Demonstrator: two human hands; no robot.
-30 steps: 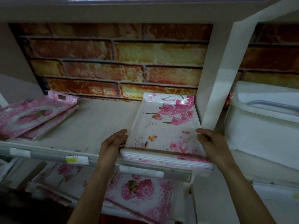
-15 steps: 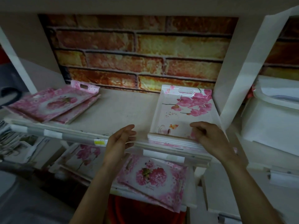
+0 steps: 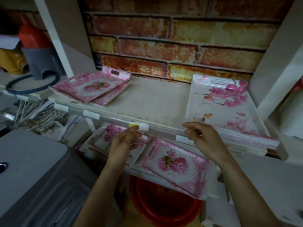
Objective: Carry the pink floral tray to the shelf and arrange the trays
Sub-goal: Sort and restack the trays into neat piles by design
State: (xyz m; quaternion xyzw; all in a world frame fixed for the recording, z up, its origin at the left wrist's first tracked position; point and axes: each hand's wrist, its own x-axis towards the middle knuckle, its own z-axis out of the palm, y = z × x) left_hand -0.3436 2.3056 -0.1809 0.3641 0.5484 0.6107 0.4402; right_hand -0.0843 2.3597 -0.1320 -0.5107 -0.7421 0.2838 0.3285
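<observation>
Shelf (image 3: 155, 99): inspected at the middle board, with brick-pattern backing (image 3: 180, 38) behind and a bare stretch across the centre.

Pink floral tray (image 3: 219, 105): lying flat at the right end of that board, close beside the white upright, on top of a stack of like trays with rims visible at the front. Front edge appearing to overhang the shelf rail slightly. Carrying step judged complete.

Second tray stack (image 3: 91, 86): at the left end, well apart from the first, skewed to the board edge, upper tray askew on the one beneath. Judged not yet squared up; arranging judged the part outstanding.

Lower trays (image 3: 173, 163): on the board below, loose and at odd angles. Scope under the task: undetermined.

Right hand (image 3: 205, 138): in front of the rail, just by the front-left corner of the right-hand stack, fingers loosely curled, holding nothing. Contact with that corner: cannot tell.

Left hand (image 3: 124, 141): just below the rail, fingertips near a yellow price label (image 3: 134, 125), fingers relaxed and slightly bent, empty.
</observation>
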